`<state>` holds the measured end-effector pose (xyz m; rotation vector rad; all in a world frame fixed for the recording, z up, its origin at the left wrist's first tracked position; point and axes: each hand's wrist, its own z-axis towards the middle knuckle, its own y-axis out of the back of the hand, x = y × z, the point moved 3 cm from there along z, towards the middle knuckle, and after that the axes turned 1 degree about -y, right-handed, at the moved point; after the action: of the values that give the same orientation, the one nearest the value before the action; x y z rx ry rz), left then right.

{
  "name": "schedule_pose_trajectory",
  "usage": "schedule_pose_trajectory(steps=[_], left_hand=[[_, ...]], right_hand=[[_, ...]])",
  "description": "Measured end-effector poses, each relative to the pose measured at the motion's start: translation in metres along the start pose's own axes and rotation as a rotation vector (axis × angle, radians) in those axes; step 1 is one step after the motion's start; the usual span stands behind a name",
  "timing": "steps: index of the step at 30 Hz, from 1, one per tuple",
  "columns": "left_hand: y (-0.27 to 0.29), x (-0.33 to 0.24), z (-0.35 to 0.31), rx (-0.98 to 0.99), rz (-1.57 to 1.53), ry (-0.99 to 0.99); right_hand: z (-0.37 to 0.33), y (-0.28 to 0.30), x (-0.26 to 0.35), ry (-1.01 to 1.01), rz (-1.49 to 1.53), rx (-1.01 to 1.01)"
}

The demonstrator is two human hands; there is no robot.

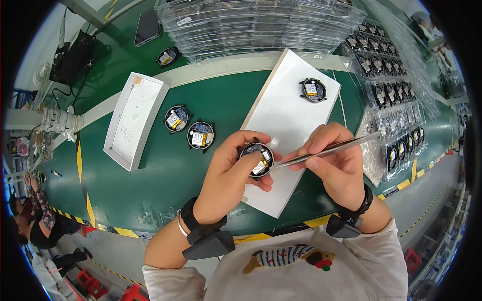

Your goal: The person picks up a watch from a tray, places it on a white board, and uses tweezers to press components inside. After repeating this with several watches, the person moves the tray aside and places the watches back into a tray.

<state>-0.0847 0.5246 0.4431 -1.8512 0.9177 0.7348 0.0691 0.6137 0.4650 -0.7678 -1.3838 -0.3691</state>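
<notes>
In my left hand (233, 168) is a round watch body (262, 163), its back off so that the battery and circuit board show. The thumb lies over its face and the fingers wrap its rim. My right hand (335, 163) pinches a pair of metal tweezers (334, 149), whose tips point left, close to the watch body's right edge. Whether the tips touch it I cannot tell. Beneath both hands lies a white board (273, 110), with another opened watch body (313, 90) on its upper part. Two more, a left one (177, 119) and a right one (201, 136), rest on the green table left of my hands.
A white open box (135, 120) sits at left. Behind stand stacked clear plastic trays (251, 30), a phone (148, 26) and another watch body (167, 56). Trays filled with watch bodies (384, 93) occupy the right. Striped tape (261, 237) edges the table; people (42, 215) are far left.
</notes>
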Motion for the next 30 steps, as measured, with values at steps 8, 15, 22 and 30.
schedule_pose_trajectory(steps=[8, 15, 22, 30], left_hand=[[-0.003, 0.005, -0.002, 0.045, 0.000, 0.012], [-0.006, 0.005, -0.004, 0.056, 0.044, -0.017], [-0.007, 0.005, -0.005, 0.073, 0.036, -0.044], [-0.009, 0.005, -0.007, 0.040, -0.027, -0.045]], right_hand=[[0.003, 0.000, -0.004, -0.049, 0.024, -0.075], [-0.003, -0.004, -0.006, 0.145, -0.140, -0.006], [-0.009, -0.003, 0.002, 0.217, -0.470, 0.066], [-0.011, -0.006, 0.004, 0.284, -0.535, 0.097]])
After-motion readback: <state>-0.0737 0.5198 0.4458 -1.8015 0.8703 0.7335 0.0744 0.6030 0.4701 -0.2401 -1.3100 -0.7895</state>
